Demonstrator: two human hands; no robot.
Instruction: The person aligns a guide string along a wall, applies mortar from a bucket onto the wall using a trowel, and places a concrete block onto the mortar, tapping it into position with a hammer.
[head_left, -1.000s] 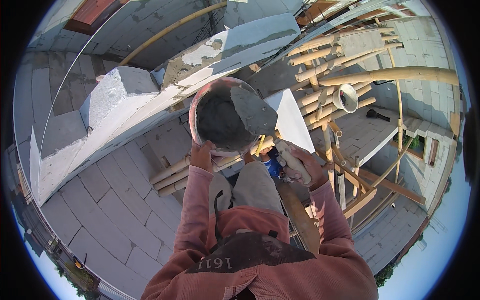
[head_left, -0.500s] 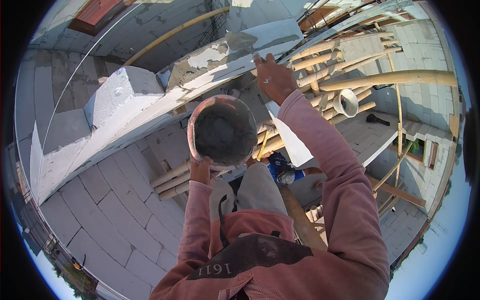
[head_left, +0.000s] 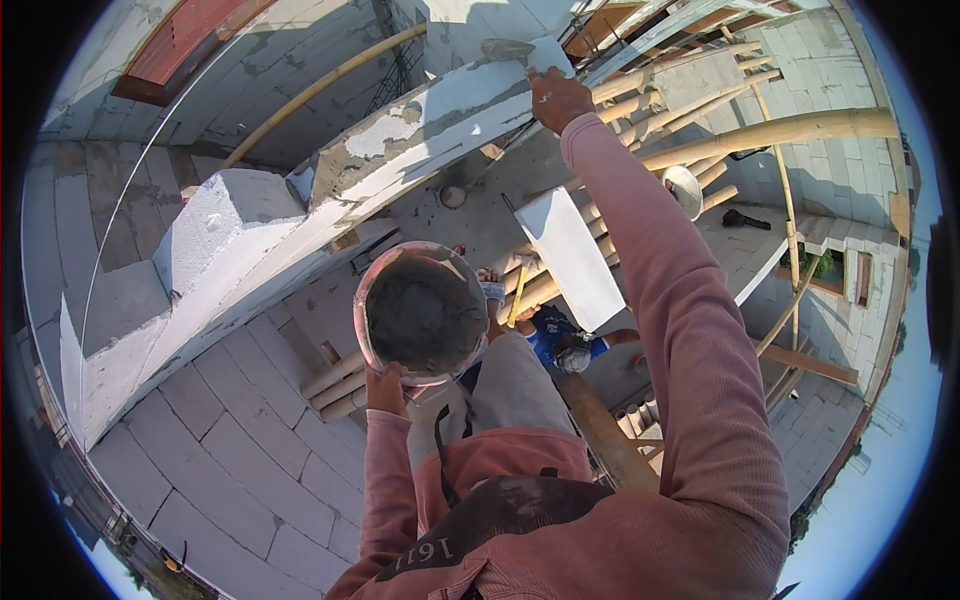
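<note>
My left hand point(head_left: 387, 388) grips the near rim of a round reddish bucket point(head_left: 362, 322), held tilted over my legs. Wet grey mortar point(head_left: 425, 318) lies inside it. With my arm stretched far forward, my right hand point(head_left: 560, 100) is closed on a trowel, its handle mostly hidden by my fingers. The trowel's grey blade point(head_left: 508, 49) is over the far end of a white block wall point(head_left: 440, 100). Grey mortar is smeared along that wall's top and side.
Bamboo poles point(head_left: 780, 138) cross at the right, near a pale bucket point(head_left: 684, 192). A white block point(head_left: 570, 258) stands beside my right arm. Below, a person in blue point(head_left: 556, 334) is close to my legs. A raised white block point(head_left: 228, 212) sits on the wall's left part.
My right hand and the trowel have moved farther out toward the wall's far end. The bucket in my left hand has shifted slightly left and nearer to me.
</note>
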